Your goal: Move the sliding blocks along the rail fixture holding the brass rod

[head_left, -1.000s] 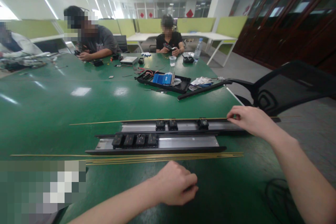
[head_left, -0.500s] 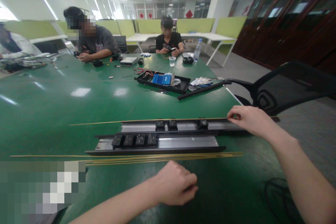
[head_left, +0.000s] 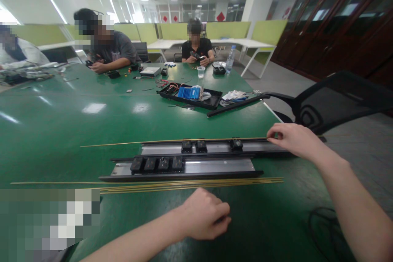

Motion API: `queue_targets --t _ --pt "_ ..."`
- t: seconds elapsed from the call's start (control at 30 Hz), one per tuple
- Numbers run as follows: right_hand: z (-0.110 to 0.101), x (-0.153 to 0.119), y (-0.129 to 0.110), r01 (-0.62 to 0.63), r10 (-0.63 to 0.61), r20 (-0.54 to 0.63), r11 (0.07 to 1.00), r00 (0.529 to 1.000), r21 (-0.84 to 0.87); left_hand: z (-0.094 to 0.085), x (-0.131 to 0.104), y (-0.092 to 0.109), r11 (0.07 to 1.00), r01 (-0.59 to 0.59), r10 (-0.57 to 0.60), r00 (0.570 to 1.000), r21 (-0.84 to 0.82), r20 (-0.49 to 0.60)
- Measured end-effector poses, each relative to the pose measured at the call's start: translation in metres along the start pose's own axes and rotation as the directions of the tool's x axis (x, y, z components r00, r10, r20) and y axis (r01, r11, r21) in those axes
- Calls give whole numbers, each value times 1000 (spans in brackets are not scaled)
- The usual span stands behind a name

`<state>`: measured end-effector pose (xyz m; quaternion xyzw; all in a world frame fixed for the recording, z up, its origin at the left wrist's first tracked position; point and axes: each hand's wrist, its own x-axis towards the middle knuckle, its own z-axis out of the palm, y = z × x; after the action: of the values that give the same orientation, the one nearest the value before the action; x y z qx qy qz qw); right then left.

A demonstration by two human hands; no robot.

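Note:
My right hand [head_left: 284, 136] pinches a long thin brass-coloured rod [head_left: 110, 144], which lies along the back edge of the rear metal rail [head_left: 215, 147]. Three black blocks [head_left: 236, 144] sit on that rail. In front of it is a shorter rail [head_left: 219, 166] with several black blocks [head_left: 150, 164] side by side at its left part. Several more thin rods [head_left: 184, 184] lie on the green table before the rails. My left hand [head_left: 207, 215] rests near them with its fingers curled; whether anything is inside is hidden.
Farther back are a black tray [head_left: 215, 99] with blue parts, white gloves [head_left: 235, 97], a black bar [head_left: 236, 105], a cup [head_left: 200, 72] and a bottle [head_left: 230, 59]. Three people sit around the table [head_left: 61, 127]. A chair [head_left: 344, 94] stands at right.

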<state>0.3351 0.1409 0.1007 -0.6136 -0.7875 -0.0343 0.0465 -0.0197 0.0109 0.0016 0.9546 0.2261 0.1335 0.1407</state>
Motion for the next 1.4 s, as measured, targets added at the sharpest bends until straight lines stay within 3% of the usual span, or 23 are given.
queue_targets --t 1.4 --pt "-3 -3 43 -234 226 103 970 969 70 -2 -1 0 1000 -5 5 1000 2 23"
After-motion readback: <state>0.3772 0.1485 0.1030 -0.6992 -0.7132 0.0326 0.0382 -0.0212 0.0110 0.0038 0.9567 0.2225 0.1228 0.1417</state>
